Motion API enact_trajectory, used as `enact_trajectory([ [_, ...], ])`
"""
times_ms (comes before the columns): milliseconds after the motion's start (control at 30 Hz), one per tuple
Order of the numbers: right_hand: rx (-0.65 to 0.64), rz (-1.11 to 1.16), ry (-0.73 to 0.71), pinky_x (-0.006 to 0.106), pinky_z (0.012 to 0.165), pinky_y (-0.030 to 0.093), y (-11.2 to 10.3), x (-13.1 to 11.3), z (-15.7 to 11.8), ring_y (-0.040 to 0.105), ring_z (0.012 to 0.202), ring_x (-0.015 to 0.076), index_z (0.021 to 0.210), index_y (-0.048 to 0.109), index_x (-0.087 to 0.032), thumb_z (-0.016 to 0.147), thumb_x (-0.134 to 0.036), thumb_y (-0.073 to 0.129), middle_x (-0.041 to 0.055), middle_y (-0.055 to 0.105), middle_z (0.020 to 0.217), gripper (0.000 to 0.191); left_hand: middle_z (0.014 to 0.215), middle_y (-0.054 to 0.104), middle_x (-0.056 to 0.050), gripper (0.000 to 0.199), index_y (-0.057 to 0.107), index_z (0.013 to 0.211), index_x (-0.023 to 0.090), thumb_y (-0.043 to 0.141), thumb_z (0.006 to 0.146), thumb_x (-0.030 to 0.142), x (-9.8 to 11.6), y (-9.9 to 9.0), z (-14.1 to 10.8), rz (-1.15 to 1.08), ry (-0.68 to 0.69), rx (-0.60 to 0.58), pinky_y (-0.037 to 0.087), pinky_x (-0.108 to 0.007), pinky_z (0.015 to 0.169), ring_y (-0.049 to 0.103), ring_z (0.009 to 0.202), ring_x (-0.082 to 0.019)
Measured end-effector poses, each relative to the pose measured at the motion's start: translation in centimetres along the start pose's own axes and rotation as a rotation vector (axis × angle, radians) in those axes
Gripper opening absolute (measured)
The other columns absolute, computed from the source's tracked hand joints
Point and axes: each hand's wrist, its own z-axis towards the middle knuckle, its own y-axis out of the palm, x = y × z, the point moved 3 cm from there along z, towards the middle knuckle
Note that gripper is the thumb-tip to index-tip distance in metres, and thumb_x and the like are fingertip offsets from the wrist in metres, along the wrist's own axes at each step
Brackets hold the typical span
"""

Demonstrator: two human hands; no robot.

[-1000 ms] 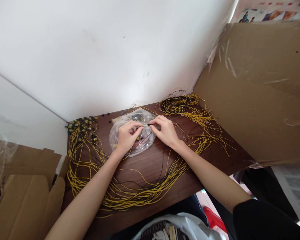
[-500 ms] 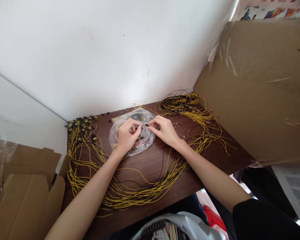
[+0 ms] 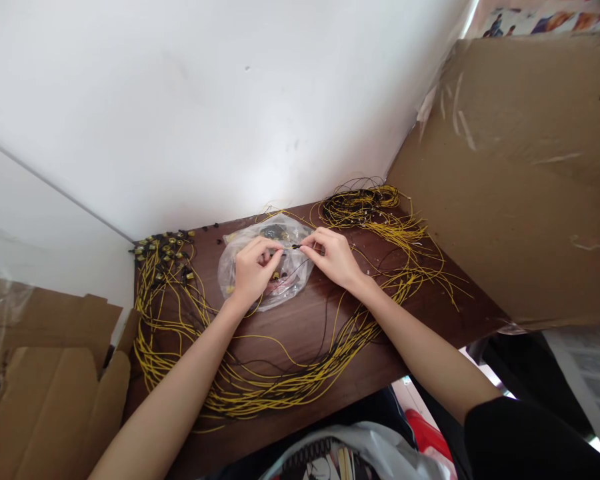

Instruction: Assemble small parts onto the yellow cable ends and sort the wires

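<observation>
black piece (image 3: 295,247), indistinct between fingers (image 3: 311,254)

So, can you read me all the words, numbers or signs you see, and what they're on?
There are none I can read.
Picture sheet, top right: too blurred to make out any words.
Pale sheet, lower right: grey blocks, too blurred.
Small black piece between the hands: too small to tell.

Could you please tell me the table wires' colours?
The wires are yellow and black; see the head view.
</observation>
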Motion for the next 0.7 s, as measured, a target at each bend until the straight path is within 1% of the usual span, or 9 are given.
enact_trajectory([
  [167, -0.021, -0.015, 0.012, 0.027, 0.065, 0.04, -0.1, -0.02, -0.02, 0.055, 0.071, 0.014, 0.079, 0.065, -0.017, 0.084, -0.024, 0.055, 0.0032, 0.063, 0.082, 0.013, 0.063, 0.051, 0.002, 0.005, 0.065, 0.079, 0.017, 0.061, 0.077, 0.015, -0.02, 0.0, -0.04, 0.01, 0.004, 0.004, 0.035, -0.021, 0.052, 0.042, 0.053, -0.007],
  [300, -0.039, -0.026, 0.005, 0.027, 0.067, 0.04, -0.11, 0.09, 0.04, 0.055, 0.071, 0.0141, 0.078, 0.065, -0.017, 0.084, -0.026, 0.056, 0.0028, 0.063, 0.079, 0.014, 0.063, 0.05, 0.003, 0.004, 0.064, 0.077, 0.017, 0.061, 0.077, 0.014, 0.05, 0.02, 0.0, 0.014, 0.002, 0.008, 0.034, -0.02, 0.051, 0.041, 0.052, -0.007],
  [533, -0.006, 0.031, 0.016, 0.026, 0.064, 0.04, -0.27, 0.13, 0.23, 0.054, 0.067, 0.0135, 0.072, 0.065, -0.016, 0.082, -0.027, 0.06, 0.0027, 0.063, 0.074, 0.015, 0.065, 0.051, 0.002, 0.004, 0.062, 0.075, 0.017, 0.059, 0.076, 0.013, 0.28, 0.03, 0.01, 0.022, 0.004, 0.015, 0.034, -0.02, 0.05, 0.042, 0.054, -0.007],
  [633, -0.035, 0.078, 0.028, 0.025, 0.062, 0.038, -0.26, 0.05, 0.3, 0.054, 0.066, 0.0126, 0.073, 0.066, -0.016, 0.081, -0.027, 0.06, 0.0023, 0.064, 0.073, 0.015, 0.066, 0.053, 0.001, 0.003, 0.06, 0.076, 0.017, 0.058, 0.077, 0.015, 0.23, 0.03, -0.13, -0.007, -0.048, 0.019, 0.037, -0.019, 0.048, 0.046, 0.055, -0.008],
  [700, -0.06, 0.102, 0.027, 0.025, 0.061, 0.037, -0.21, -0.01, 0.32, 0.054, 0.066, 0.0122, 0.073, 0.066, -0.016, 0.082, -0.028, 0.06, 0.0021, 0.064, 0.074, 0.016, 0.072, 0.057, -0.001, 0.003, 0.059, 0.079, 0.017, 0.056, 0.078, 0.017, 0.16, 0.09, -0.25, -0.07, -0.102, 0.006, 0.041, -0.018, 0.047, 0.05, 0.059, -0.009],
])
